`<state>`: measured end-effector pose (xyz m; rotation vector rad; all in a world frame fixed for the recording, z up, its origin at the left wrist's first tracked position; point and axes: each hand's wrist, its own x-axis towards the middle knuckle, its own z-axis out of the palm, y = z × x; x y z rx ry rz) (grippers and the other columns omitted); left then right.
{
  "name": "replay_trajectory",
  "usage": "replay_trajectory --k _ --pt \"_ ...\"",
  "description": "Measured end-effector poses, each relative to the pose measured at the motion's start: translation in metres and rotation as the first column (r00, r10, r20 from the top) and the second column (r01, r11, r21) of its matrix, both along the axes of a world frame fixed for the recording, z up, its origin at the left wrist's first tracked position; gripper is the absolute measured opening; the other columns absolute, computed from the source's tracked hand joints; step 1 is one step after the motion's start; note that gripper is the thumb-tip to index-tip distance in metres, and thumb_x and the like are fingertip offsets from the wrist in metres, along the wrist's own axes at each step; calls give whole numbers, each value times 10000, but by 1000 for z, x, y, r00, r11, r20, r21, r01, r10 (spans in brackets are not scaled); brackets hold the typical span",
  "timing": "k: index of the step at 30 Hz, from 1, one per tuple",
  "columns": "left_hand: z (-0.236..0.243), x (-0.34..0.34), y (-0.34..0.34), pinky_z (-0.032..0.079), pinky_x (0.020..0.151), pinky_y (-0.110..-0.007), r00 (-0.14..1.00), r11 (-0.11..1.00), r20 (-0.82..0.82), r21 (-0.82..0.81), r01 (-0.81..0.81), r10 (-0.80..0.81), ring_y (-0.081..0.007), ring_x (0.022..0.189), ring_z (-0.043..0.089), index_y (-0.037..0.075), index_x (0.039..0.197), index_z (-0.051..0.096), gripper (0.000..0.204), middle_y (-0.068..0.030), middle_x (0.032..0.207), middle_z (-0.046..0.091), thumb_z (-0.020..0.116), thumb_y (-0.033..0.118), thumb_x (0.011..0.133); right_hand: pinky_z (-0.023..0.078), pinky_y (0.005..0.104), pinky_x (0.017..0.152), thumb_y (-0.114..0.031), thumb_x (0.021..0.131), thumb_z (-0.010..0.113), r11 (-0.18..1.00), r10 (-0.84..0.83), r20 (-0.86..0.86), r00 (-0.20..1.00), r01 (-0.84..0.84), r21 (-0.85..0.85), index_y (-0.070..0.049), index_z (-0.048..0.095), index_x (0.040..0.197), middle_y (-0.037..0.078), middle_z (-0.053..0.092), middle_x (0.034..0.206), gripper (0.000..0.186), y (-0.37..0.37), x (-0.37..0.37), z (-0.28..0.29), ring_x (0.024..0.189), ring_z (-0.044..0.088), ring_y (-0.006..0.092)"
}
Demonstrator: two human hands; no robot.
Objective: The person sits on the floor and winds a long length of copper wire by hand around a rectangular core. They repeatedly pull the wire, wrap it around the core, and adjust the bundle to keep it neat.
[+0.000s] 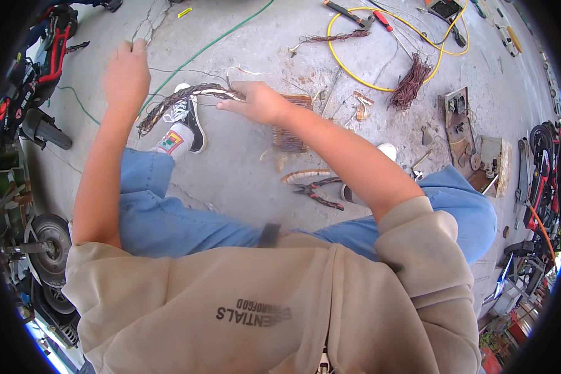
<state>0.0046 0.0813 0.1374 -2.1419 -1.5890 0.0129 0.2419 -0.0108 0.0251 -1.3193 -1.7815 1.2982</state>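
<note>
My right hand (255,103) is closed around one end of a bundle of dark wires (184,93) with a pale strip along it. The bundle arches left over my shoe (196,128), and its frayed end hangs down. My left hand (128,73) is raised farther left, its fingers pressed together; whatever they pinch is hidden. A thin dark line runs from near that hand toward the bundle, but I cannot tell whether it is a strand. Behind my right wrist, partly covered, lies a block of copper-coloured windings (290,138) on the concrete floor.
Red-and-black pliers (320,192) lie between my legs. Ahead right are a yellow hose (336,53), a hammer (349,14), a red-handled screwdriver (383,22) and reddish wire (411,84). A green cord (215,38) crosses ahead. Rusty metal housings (461,121) stand right; motorbikes (47,56) flank me.
</note>
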Motion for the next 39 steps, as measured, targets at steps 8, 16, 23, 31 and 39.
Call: replay_trajectory --k 8,16,23,31,39 --pt "-69 36 -91 530 735 -379 849 779 82 -358 515 -523 -266 937 615 72 1269 488 520 -131 1140 596 674 290 835 496 379 754 -443 823 705 961 271 125 954 -276 25 -1 657 1053 214 668 875 501 -2 4 4 800 634 312" --pt "-21 38 -79 436 430 -295 880 367 355 -901 232 315 -158 469 551 53 923 532 278 -44 592 556 643 308 915 485 446 671 -435 876 647 943 222 233 947 -270 196 -61 615 940 173 639 742 381 -7 23 6 733 627 366" --pt "-28 24 -105 398 411 -341 569 -121 305 -798 591 764 -167 434 487 65 890 501 233 -53 563 499 619 260 936 499 410 573 -456 858 659 814 105 342 934 -278 510 -86 596 907 143 638 698 378 -36 21 -25 630 627 321" --pt "-6 39 -106 478 622 -427 876 624 283 -618 478 -391 -305 771 624 74 897 513 268 -95 749 595 717 196 774 511 358 703 -339 796 734 793 508 -74 858 -500 -347 -3 674 993 108 661 761 395 -12 1 19 752 639 191" --pt "-19 17 -103 467 600 -329 825 464 542 -778 422 159 -149 637 566 75 797 555 215 -49 607 489 713 217 833 506 375 629 -236 802 694 979 175 65 982 -181 92 -34 670 854 138 657 711 210 -26 9 13 656 645 272"
